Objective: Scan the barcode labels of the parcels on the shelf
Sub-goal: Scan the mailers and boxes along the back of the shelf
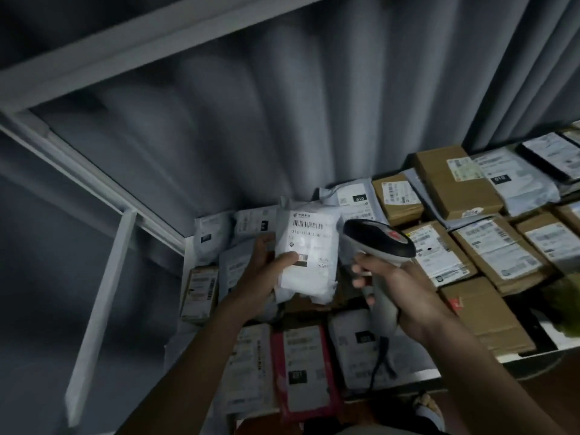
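Note:
My left hand [266, 271] holds a white plastic parcel [310, 249] above the shelf, thumb pressed on its front, barcode label facing me. My right hand [398, 287] grips the handle of a grey barcode scanner [378, 240] with a red button on its dark head. The scanner's head sits just right of the parcel, almost touching it. Below and around lie several more parcels on the shelf [470, 362]: brown cardboard boxes [455, 180], grey mailers [518, 183] and a pink-edged bag [304, 372], most with labels facing up.
A white metal shelf frame [103, 296] runs along the left with an upper beam [125, 51] overhead. Grey curtain [282, 120] hangs behind the shelf. The scanner's dark cable [381, 359] dangles over the front parcels. Something green [565, 302] sits at the right edge.

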